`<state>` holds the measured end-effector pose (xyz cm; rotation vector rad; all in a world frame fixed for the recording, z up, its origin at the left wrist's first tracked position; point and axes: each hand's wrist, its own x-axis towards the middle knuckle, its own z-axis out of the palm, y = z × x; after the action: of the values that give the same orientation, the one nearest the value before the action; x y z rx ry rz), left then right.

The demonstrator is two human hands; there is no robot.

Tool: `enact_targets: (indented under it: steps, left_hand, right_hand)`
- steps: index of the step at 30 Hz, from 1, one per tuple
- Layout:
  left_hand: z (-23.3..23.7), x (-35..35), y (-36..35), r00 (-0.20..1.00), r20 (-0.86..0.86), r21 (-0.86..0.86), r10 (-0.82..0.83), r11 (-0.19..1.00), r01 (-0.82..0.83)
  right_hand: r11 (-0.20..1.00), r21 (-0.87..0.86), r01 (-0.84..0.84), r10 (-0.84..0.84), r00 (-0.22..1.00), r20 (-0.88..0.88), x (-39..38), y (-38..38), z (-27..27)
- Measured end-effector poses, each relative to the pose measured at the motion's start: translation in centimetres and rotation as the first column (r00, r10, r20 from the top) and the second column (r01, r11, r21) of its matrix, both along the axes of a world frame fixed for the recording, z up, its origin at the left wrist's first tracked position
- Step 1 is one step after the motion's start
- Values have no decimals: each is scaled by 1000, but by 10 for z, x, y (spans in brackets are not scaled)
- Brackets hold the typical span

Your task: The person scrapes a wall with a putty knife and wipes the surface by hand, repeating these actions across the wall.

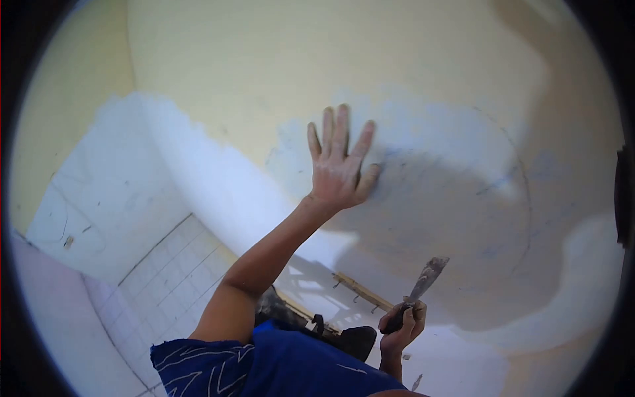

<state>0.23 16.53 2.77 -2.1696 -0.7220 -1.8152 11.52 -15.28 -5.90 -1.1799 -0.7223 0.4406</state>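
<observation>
The white tiled floor (165, 281) is carrying a long wooden stick (360, 291), and a dark thing (358, 339) is lying beside it.

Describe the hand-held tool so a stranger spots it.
On the big yellow wall, find the grey-white plastered patch. Below it, the right hand grips a putty knife with dark handle and flat, smeared metal blade. Unlike the wooden strip nearby, it is held, blade up.

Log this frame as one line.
left hand: open, flat on wall | right hand: shut on putty knife, blade up | wall: yellow, white patch
</observation>
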Motion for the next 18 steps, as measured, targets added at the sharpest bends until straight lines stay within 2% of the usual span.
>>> enact_targets:
  steps: [2, 4, 5, 6, 7, 8, 9, 10, 11, 12, 14, 15, 17, 18]
  left_hand:
    - [-57, -14, 1, 996, 57, -218, 65, 975, -51]
    - [-127, -28, -21, 992, -9, -449, 124, 886, -115]
    - [-156, -34, -41, 993, 116, -620, -11, 781, 81]
    - [-177, -44, -69, 960, 255, -732, -117, 625, 271]
    - [-243, -56, -88, 976, -78, -740, -203, 668, 79]
    - [-294, -65, -95, 876, -404, -685, -263, 722, -99]
    - [-275, -71, -104, 874, -411, -685, -261, 721, -107]
    - [-230, -80, -122, 922, -141, -900, -361, 436, 33]
    - [-196, -84, -133, 920, 156, -975, -359, 92, 201]
    - [-177, -84, -131, 920, 154, -977, -360, 85, 197]
    - [-143, -84, -118, 787, 235, -924, -571, 120, 363]
    - [-122, -82, -115, 788, 233, -925, -570, 119, 360]
    - [-88, -73, -112, 619, 428, -806, -658, 32, 590]
    - [-83, -67, -114, 621, 427, -807, -657, 34, 590]
  right_hand:
    - [1000, -30, -1, 0, 998, -55, -8, -2, 0]
    - [994, -101, -28, 20, 997, -78, -16, 6, 3]
    - [991, -105, -77, 68, 994, -80, -16, 14, -6]
    - [991, -105, -84, 75, 993, -86, -17, 20, -8]
    - [985, -127, -118, 113, 993, -45, -19, 25, -11]
    - [977, -150, -149, 150, 989, -5, -22, 29, -10]
    - [967, -181, -181, 181, 983, -18, -28, 33, 0]
    - [966, -179, -185, 183, 983, -27, -36, 35, 8]
    - [957, -208, -204, 213, 977, 24, -41, 40, 11]
    - [946, -239, -220, 244, 967, 74, -44, 43, 14]
    - [934, -222, -279, 302, 950, 76, -47, 47, 14]
    - [920, -232, -317, 340, 938, 65, -49, 50, 16]
    - [904, -238, -356, 379, 924, 54, -50, 49, 16]
    - [889, -265, -373, 396, 918, 35, -50, 48, 16]
